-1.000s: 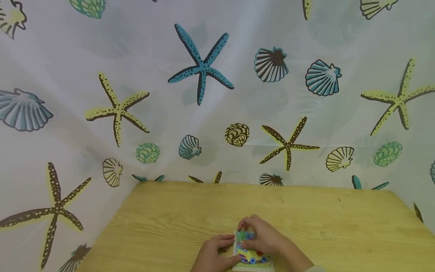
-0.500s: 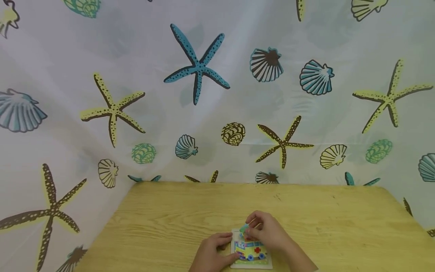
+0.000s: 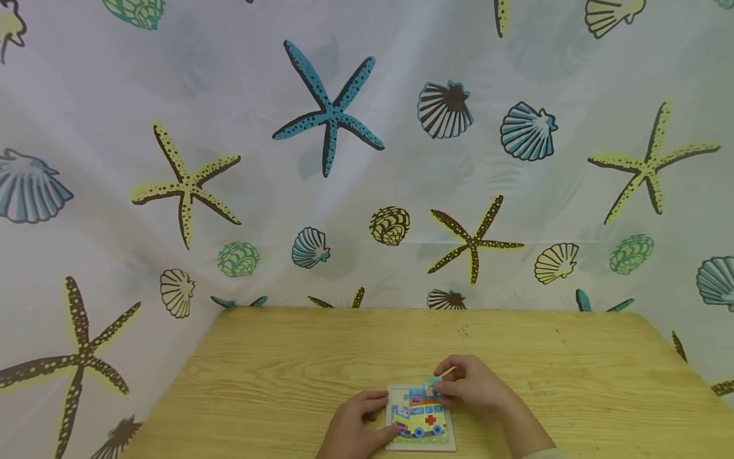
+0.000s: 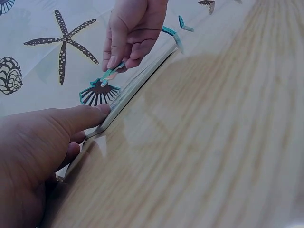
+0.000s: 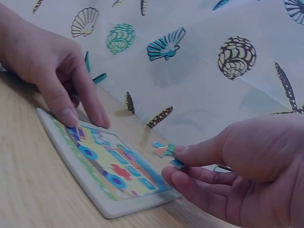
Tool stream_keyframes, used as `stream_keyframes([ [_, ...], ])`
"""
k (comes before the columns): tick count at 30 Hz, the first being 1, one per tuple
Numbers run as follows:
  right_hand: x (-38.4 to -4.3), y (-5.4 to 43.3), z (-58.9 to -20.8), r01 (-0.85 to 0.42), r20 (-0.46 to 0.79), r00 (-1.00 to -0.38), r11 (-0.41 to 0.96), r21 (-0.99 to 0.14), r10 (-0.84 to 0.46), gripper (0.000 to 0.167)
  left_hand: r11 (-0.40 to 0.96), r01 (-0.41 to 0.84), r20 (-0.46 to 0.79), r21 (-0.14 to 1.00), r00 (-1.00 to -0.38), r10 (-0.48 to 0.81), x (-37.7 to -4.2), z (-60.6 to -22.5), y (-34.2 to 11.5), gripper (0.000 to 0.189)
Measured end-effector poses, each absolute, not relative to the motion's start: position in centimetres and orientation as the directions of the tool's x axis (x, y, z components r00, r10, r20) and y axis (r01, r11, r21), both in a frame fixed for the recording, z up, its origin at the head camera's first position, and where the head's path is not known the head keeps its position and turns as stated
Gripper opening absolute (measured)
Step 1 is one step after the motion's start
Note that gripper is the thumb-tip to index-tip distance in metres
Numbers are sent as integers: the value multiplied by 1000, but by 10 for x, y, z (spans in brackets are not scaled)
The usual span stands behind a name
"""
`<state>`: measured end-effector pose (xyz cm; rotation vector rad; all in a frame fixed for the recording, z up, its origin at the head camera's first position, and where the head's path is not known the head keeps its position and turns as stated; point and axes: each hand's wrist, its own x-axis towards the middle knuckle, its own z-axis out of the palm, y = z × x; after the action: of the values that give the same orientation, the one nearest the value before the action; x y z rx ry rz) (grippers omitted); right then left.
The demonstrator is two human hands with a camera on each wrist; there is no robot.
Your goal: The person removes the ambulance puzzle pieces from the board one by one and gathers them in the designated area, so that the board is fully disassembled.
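Note:
A small jigsaw puzzle (image 3: 424,417) shows a yellow ambulance with a red cross and blue wheels, inside a pale frame tray (image 5: 90,183) lying on the table. Bare backing shows in the tray's upper left. At the left edge, my left hand (image 3: 355,427) presses its thumb on the ambulance's front, while its extended index finger touches the frame farther up. My right hand (image 3: 476,389) pinches a green, blue and orange jigsaw piece (image 5: 163,150) between thumb and fingers, over the tray's upper right corner. The fingertips hide part of that piece.
The wood-grain table (image 3: 287,357) reaches back to a white cloth (image 3: 258,83) printed with starfish and shells, which hangs behind it and along both sides.
My right hand has lifted the piece from the tray's upper left and carried it to the right, baring the backing. The left hand stays at the tray's left edge.

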<state>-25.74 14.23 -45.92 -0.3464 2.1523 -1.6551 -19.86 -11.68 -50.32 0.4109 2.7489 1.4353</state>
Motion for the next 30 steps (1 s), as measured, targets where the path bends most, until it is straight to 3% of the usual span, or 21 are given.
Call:
stream_keyframes([
  [14, -262, 177, -464, 55, -192, -879, 306, -950, -437, 24, 548, 174, 58, 818, -973, 221, -200, -509, -118, 59],
  [30, -254, 179, -456, 13, -180, -938, 489, -872, -295, 19, 538, 190, 85, 821, -973, 215, -200, -508, -119, 59],
])
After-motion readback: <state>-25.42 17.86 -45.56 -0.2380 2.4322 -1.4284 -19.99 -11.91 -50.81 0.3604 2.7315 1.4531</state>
